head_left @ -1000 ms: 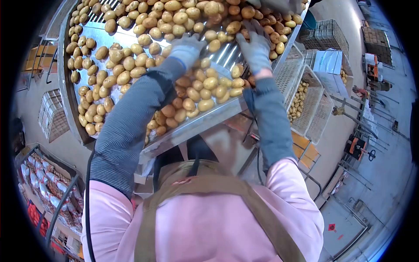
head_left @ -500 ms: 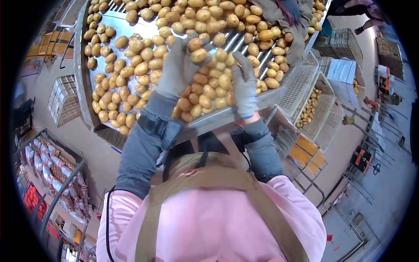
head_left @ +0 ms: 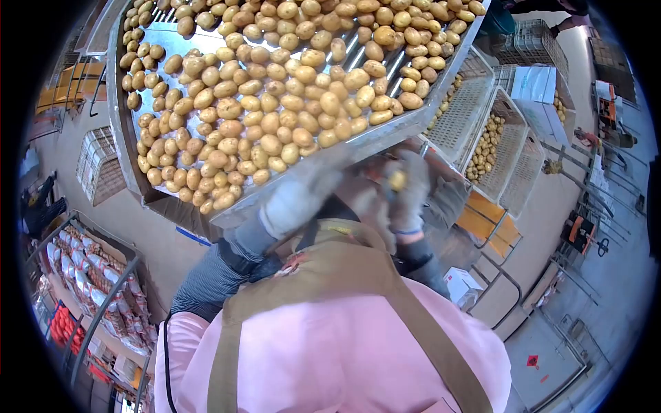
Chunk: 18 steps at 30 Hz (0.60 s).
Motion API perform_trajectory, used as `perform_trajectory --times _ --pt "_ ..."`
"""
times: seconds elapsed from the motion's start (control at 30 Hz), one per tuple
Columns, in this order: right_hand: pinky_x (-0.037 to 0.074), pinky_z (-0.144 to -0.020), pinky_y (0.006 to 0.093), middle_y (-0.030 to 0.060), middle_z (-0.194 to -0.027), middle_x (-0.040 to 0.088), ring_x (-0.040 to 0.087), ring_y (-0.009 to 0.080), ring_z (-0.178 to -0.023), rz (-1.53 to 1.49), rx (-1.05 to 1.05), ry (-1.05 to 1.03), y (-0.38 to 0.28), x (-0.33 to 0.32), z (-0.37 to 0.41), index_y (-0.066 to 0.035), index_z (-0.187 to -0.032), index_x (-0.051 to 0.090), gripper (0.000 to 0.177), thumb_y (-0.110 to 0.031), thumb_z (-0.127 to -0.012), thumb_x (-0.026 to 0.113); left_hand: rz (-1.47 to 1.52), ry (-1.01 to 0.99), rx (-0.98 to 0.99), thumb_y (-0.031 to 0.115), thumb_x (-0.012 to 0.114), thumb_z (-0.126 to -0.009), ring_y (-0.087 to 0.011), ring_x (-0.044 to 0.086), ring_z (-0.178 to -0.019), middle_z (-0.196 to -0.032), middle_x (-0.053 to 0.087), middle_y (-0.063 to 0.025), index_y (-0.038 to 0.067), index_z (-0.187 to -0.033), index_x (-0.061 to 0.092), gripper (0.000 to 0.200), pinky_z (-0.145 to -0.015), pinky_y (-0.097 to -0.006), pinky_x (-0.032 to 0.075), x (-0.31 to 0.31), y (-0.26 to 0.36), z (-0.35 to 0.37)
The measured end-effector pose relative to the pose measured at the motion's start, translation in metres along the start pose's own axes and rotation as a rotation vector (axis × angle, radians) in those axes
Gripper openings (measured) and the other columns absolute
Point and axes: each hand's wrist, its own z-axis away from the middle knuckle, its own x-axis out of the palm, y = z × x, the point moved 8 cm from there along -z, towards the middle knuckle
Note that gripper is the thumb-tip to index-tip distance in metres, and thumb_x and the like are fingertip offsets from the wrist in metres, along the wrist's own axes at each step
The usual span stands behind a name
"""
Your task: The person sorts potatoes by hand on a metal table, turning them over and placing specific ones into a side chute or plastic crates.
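Observation:
Many yellow-brown potatoes (head_left: 272, 110) lie on a metal sorting table (head_left: 303, 165) with a raised rim. My left hand (head_left: 299, 203), in a pale glove, is on my side of the rim, near my apron (head_left: 310, 268). Motion blurs its fingers. My right hand (head_left: 411, 189), also gloved and blurred, is below the table's right edge with a single potato (head_left: 397, 180) at its fingers. Potatoes now cover the near part of the table along the rim.
Plastic crates (head_left: 492, 155) stand at the right, one with potatoes inside. A white crate (head_left: 101, 165) is on the floor at left. Filled sacks (head_left: 100, 275) sit in a railed cart. An orange panel (head_left: 489, 224) and a white box (head_left: 463, 286) lie at lower right.
Both hands have drawn back from the potatoes to my side of the rim, the right one with a potato. Another person's grey sleeve has left the table's far right.

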Motion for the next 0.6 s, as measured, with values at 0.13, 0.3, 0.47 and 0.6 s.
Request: perform_trajectory --times 0.13,0.3,0.47,0.6 --pt "0.049 -0.099 0.043 0.0189 -0.117 0.062 0.061 0.0324 -0.105 -0.257 0.818 0.146 0.184 -0.042 0.064 -0.004 -0.135 0.056 0.043 -0.015 -0.094 0.066 -0.431 0.097 -0.163 0.016 0.055 -0.104 -0.0299 0.066 -0.114 -0.119 0.069 -0.0169 0.002 -0.124 0.065 0.027 -0.098 -0.0384 0.051 -0.027 -0.016 -0.014" --pt "0.048 -0.1 0.0411 0.023 -0.131 0.06 0.061 0.0337 -0.115 0.052 0.389 0.128 0.144 -0.017 -0.017 -0.004 -0.138 0.055 0.046 -0.013 -0.094 0.065 -1.154 -0.105 0.348 0.023 0.067 -0.087 -0.0343 0.042 -0.141 -0.149 0.049 -0.0111 0.014 -0.14 0.053 0.055 -0.113 -0.0472 0.037 0.007 -0.022 -0.074" --pt "0.049 -0.098 0.0424 0.0164 -0.116 0.07 0.066 0.0337 -0.108 -0.073 -0.233 -0.073 -0.002 0.069 -0.136 -0.006 -0.12 0.069 0.033 -0.015 -0.088 0.069 -1.163 -0.035 0.385 0.019 0.064 -0.083 -0.0304 0.052 -0.13 -0.125 0.061 -0.0066 0.017 -0.115 0.066 0.033 -0.103 -0.0434 0.045 -0.015 -0.045 -0.067" --pt "0.052 -0.089 0.0461 0.0125 -0.108 0.073 0.068 0.0282 -0.105 0.43 -0.467 -0.308 -0.054 0.16 -0.166 -0.013 -0.107 0.074 0.024 -0.028 -0.089 0.068 -1.139 0.123 0.048 0.022 0.071 -0.086 -0.0323 0.062 -0.103 -0.106 0.067 -0.0103 0.013 -0.1 0.07 0.017 -0.089 -0.0441 0.051 -0.095 -0.068 -0.01"
